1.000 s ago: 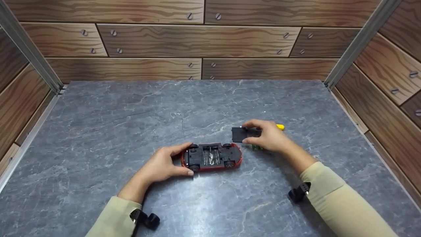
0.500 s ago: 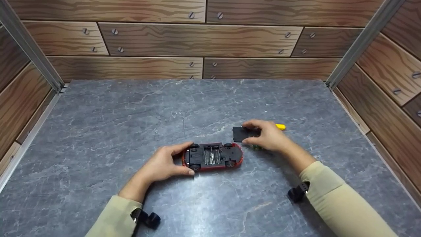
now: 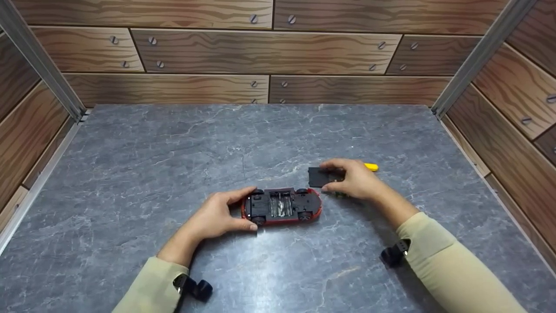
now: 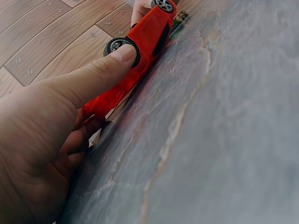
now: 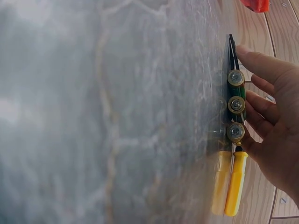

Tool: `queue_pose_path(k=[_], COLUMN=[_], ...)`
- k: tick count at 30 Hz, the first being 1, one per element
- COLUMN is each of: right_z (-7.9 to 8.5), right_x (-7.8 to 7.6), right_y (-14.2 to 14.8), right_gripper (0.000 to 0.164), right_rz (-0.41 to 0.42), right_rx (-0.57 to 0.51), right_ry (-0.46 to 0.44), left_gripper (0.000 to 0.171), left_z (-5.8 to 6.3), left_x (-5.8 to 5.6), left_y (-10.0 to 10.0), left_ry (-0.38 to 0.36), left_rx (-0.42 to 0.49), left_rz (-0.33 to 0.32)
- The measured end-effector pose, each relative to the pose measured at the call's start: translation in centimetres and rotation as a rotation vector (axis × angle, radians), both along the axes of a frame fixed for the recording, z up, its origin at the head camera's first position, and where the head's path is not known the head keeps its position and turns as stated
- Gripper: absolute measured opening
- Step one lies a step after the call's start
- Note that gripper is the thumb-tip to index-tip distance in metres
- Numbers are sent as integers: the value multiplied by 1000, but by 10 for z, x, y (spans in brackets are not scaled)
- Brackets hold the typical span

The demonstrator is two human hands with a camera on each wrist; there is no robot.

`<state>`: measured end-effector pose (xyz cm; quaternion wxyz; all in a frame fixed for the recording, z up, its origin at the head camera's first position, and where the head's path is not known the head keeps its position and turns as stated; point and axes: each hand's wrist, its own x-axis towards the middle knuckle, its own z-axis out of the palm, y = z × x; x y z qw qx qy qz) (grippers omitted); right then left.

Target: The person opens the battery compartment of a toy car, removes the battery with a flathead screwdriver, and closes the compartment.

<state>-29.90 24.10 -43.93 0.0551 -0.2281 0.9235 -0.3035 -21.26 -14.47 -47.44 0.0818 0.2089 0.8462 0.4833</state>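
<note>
A red toy car (image 3: 310, 205) lies upside down on the grey table, its dark underside up. In the middle of that underside is an open compartment (image 3: 281, 204) with shiny metal inside. My left hand (image 3: 213, 217) grips one end of the car, thumb on a wheel (image 4: 120, 46) in the left wrist view. To the right, my right hand (image 3: 358, 179) holds a flat black cover (image 3: 317, 177) by its edges, thumb and forefinger on opposite sides. Three batteries (image 5: 236, 105) lie close by that hand, mostly hidden from the head view.
A yellow-handled tool (image 5: 237, 184), probably a screwdriver, lies past the batteries; in the head view only its yellow end (image 3: 372, 167) shows behind the right hand. Wood-patterned walls (image 3: 208, 52) stand at the back and sides of the marbled grey table (image 3: 173, 143).
Both hands, the car and the cover keep their places; the head view has shifted very slightly.
</note>
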Motion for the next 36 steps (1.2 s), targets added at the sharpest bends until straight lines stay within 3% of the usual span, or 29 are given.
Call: queue_pose_path(k=[18, 25, 36], right_z=[-1, -3, -4], right_x=[-1, 0, -1], right_y=[1, 0, 1], right_gripper=[58, 58, 59], right_rz=[-4, 23, 20], right_rx=[-1, -68, -87], right_ry=[-20, -22, -18], left_gripper=[99, 97, 98], left_z=[2, 0, 1], left_x=[0, 0, 0], left_y=[0, -1, 0], left_ry=[4, 21, 4], left_rx=[-10, -6, -17], left_rz=[-6, -13, 2])
